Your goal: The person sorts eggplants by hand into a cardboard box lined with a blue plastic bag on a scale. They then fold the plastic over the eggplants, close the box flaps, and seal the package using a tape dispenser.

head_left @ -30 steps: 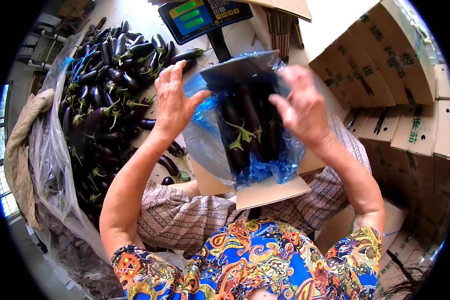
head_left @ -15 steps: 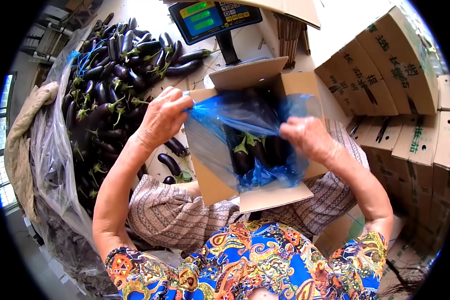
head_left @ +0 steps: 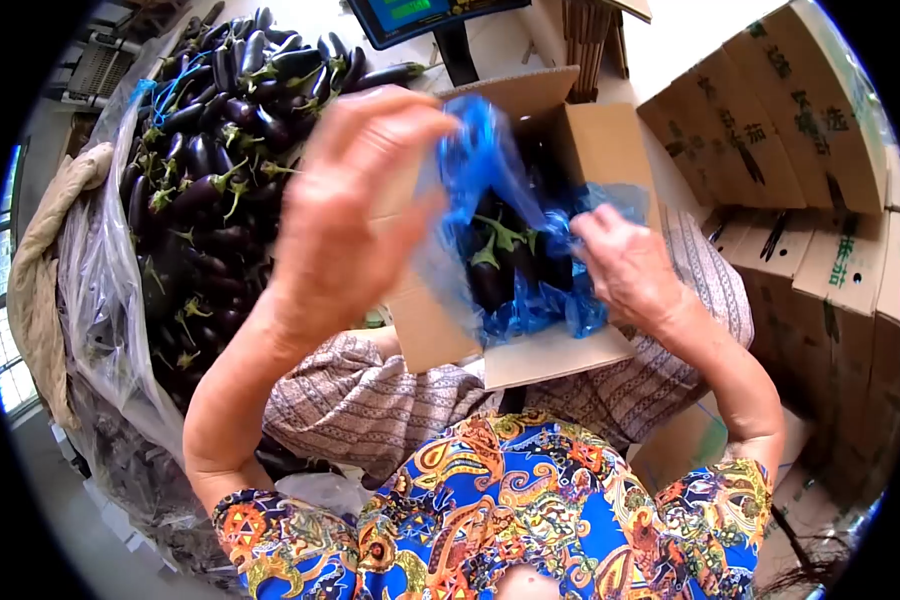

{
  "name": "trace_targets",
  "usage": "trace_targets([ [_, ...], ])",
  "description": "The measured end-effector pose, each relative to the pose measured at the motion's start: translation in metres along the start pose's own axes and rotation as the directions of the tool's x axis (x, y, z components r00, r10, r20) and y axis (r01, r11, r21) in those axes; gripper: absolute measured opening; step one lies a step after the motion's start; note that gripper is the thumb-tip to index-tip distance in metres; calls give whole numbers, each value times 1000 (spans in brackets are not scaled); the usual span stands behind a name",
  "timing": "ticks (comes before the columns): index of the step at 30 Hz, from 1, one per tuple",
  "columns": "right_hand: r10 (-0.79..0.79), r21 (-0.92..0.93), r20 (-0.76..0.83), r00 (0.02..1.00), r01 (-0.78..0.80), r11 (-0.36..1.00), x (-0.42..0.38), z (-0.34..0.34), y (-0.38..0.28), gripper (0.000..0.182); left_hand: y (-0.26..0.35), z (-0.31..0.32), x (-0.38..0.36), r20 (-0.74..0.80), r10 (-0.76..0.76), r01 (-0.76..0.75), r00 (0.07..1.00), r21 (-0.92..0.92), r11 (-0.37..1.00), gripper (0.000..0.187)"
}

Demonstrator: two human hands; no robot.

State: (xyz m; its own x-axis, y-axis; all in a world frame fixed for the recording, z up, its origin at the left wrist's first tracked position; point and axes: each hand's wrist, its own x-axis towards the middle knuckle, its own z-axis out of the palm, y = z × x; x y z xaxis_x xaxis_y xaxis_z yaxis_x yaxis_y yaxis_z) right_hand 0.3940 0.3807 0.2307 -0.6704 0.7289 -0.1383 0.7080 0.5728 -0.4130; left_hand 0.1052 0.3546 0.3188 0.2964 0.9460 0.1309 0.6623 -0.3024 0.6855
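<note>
An open cardboard box (head_left: pixel 440 345) stands between my knees, with several dark purple eggplants (head_left: pixel 515 270) inside, their green stems showing. Thin blue plastic bag (head_left: pixel 482 170) lines the box and bunches around the eggplants. My left hand (head_left: pixel 360 190), smeared by motion, is raised over the box's left side; its fingertips pinch a lifted edge of the bag. On the right, my right hand (head_left: pixel 625 260) has its fingers closed on the bag beside the box's right wall. Plastic covers part of the eggplants.
A big heap of eggplants (head_left: pixel 205 180) lies to the left, bordered by a clear plastic sheet (head_left: pixel 105 300). Beyond the box stands a scale display (head_left: pixel 410 15) on a post. Flattened cardboard (head_left: pixel 590 45) leans behind it. Printed cartons (head_left: pixel 770 110) are stacked at the right.
My left hand has risen and moved right, drawing its edge of the blue bag up and across the box. My right hand has shifted slightly, still at the bag's right side.
</note>
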Motion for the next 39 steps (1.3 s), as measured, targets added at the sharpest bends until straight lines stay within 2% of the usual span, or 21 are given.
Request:
trace_targets([
  [1,-29,72,-141,990,40,997,0,-5,-3,23,5,0,1,-230,16,0,973,70,998,38],
  [2,-61,101,-96,994,70,992,-4,-4,-5,27,3,3,-2,-268,-140,108,953,-132,985,36],
  [3,-95,131,-50,994,101,986,-9,-3,-7,31,2,8,-3,-169,-194,162,966,-186,969,30],
  [6,-174,167,129,976,152,974,-11,21,-22,47,-15,38,-20,183,-2,-5,983,38,999,27],
  [8,-186,164,156,970,161,973,-5,65,-22,34,-22,65,-29,344,14,-22,939,21,1000,27],
  [11,-128,117,489,863,80,990,7,73,-20,14,-37,100,-32,509,-47,-55,859,183,982,31],
  [14,-341,433,300,891,192,881,-7,31,-18,3,-47,125,-33,529,36,-228,848,302,926,34],
  [15,-396,420,196,897,288,861,-11,13,-19,8,-46,128,-30,531,86,-290,843,315,904,32],
  [18,-354,428,63,933,295,854,-25,-30,-38,12,-67,153,-29,583,123,-366,803,320,874,27],
  [19,-344,426,19,939,304,852,-24,-30,-37,14,-70,157,-30,572,121,-338,811,292,895,21],
  [22,-293,440,-116,949,314,841,-15,-26,-22,17,-76,153,-28,644,32,-199,764,188,962,23],
  [23,-198,413,-165,966,250,876,-6,-17,-10,16,-73,148,-27,667,-12,-130,745,162,978,20],
  [26,6,356,-271,963,95,930,0,-1,15,13,-50,115,-19,634,-41,-98,772,183,978,14],
  [27,60,350,-292,954,49,936,0,2,18,13,-39,102,-16,607,-124,-32,785,240,970,20],
  [30,26,197,-391,920,56,979,-3,2,15,13,-14,68,-16,203,-39,-3,978,202,979,34],
  [32,57,204,-358,932,18,979,-6,11,17,13,-17,70,-8,-79,135,-98,988,362,927,48],
  [34,51,225,-270,962,12,974,-13,9,16,12,-40,85,-7,40,25,-38,999,346,937,45],
  [36,-1,265,-127,992,34,964,-26,-2,11,11,-58,98,-12,357,-218,107,908,305,946,33],
  [37,-28,347,-87,996,57,936,-36,-2,11,7,-59,108,-18,468,-192,53,863,294,954,23],
  [38,-7,351,6,1000,4,936,-48,-10,10,11,-54,120,-29,579,-161,-3,800,272,962,14],
  [39,43,365,-35,998,-27,930,-59,-12,10,13,-38,121,-38,586,-84,-16,806,162,987,10],
])
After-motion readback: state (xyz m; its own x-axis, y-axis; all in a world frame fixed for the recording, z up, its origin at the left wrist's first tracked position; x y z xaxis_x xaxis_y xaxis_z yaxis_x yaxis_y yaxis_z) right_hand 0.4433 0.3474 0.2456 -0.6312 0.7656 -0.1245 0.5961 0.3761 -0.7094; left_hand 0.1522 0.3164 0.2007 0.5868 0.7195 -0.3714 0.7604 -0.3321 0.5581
